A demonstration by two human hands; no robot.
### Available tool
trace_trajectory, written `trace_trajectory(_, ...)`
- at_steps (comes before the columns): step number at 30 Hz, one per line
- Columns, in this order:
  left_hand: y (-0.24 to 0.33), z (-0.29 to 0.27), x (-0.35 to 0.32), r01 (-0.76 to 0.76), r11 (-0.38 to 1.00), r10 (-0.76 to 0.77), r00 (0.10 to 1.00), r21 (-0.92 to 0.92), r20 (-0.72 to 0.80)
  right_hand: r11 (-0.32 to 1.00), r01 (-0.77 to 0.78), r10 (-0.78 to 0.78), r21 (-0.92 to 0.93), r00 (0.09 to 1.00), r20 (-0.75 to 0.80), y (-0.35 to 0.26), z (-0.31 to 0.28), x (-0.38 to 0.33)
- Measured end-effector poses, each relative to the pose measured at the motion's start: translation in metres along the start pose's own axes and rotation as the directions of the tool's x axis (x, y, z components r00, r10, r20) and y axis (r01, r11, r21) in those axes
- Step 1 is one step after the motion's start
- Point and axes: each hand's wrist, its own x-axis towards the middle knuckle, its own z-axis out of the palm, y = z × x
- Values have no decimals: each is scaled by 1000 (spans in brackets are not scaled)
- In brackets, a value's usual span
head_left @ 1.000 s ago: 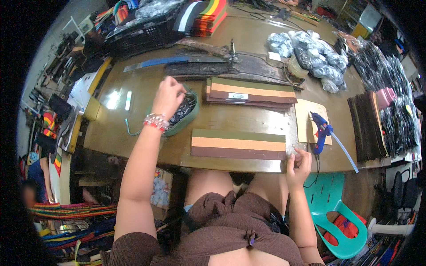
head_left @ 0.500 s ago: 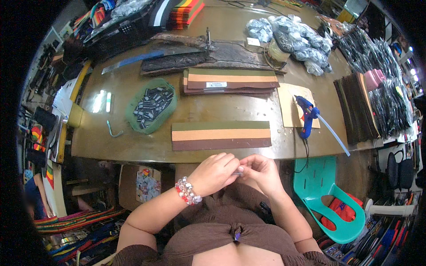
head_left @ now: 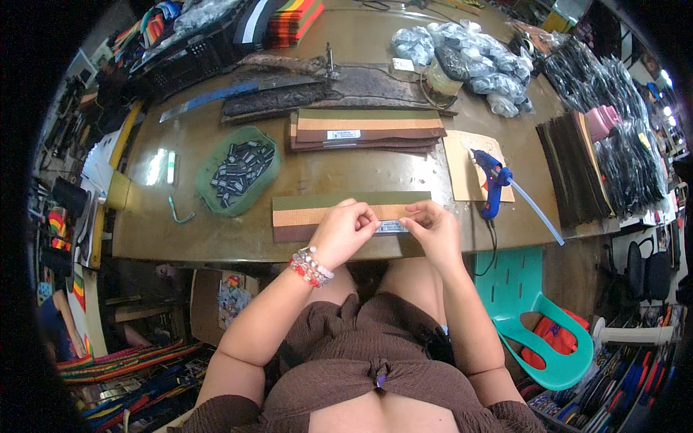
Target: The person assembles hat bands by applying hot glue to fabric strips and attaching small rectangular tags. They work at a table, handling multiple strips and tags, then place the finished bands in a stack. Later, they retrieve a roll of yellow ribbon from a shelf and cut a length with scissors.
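Observation:
A small pale printed label (head_left: 390, 226) is stretched between my two hands, low over the brown band of a striped fabric strip (head_left: 307, 205). My left hand (head_left: 342, 232) pinches its left end and my right hand (head_left: 434, 229) pinches its right end. Whether the label touches the cloth I cannot tell. The strip, banded green, tan and dark brown, lies flat along the table's near edge, partly covered by my hands. Beyond it sits a stack of matching strips (head_left: 390, 123), with a similar label on its top one.
Left of the strips stands a green tub (head_left: 209, 195) of small dark metal-like pieces. To the right, a blue glue gun (head_left: 491, 184) with a clear stick rests on a tan board (head_left: 462, 173). Farther off are bagged bundles (head_left: 498, 65) and dark strips (head_left: 574, 166). A green chair (head_left: 509, 281) is below.
Both hands have moved forward from beyond the table's near edge to over the striped strip. They have spread apart, and the label now shows lengthwise between them.

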Motion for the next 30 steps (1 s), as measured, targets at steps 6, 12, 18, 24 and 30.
trace_trajectory(6, -3, -1, 9, -42, 971, 29, 998, 235, 60, 993, 72, -73, -95, 997, -9, 0, 3, -1)
trace_trajectory(12, 3, -6, 15, -53, 954, 8, 989, 294, 150, 962, 154, -165, -227, 986, -33, 1, 10, 0)
trace_trajectory(18, 0, -2, 12, -13, 980, -1, 998, 199, 68, 667, 500, -612, -552, 791, -23, -1, 26, -22)
trace_trajectory(24, -7, 2, 4, -51, 978, 44, 998, 204, 39, 567, 628, -722, -533, 690, 45, 16, 29, -41)
trace_trajectory(30, -14, -59, 1, -127, 971, 165, 969, 202, -185, 530, 624, -762, -575, 648, 1, 42, 17, -32)
